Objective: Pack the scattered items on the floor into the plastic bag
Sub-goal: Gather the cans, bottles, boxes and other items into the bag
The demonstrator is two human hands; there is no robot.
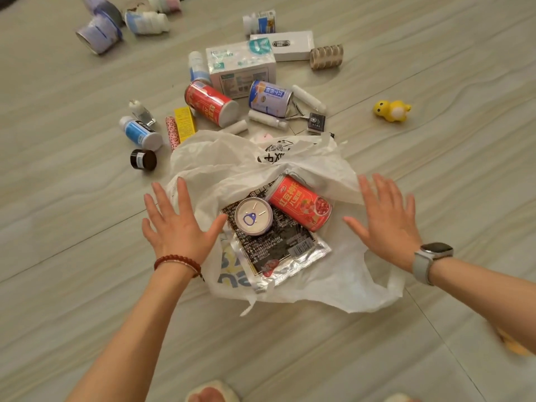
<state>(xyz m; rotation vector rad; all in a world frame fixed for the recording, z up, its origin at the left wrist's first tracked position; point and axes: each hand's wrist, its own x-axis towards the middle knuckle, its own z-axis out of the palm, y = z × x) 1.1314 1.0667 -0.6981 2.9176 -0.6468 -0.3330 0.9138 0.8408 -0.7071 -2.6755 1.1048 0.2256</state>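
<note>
So the white plastic bag (290, 169) is lying open on the floor (435, 126), and already in it are a red can (300, 203) on its side, a small tin (253, 216) standing upright just left of it, and a flat black foil packet (278, 248) under both. Left hand (179, 224) and right hand (385, 221) are spread flat with fingers wide, one at each side of the bag, holding nothing. Beaded bracelet (178, 262) on the left wrist, watch (432, 255) on the right. Beyond the bag there's another red can (210, 103), a blue can (269, 97), a white box (240, 68), some bottles, and a yellow duck toy (391, 110) off by itself on the right.
</note>
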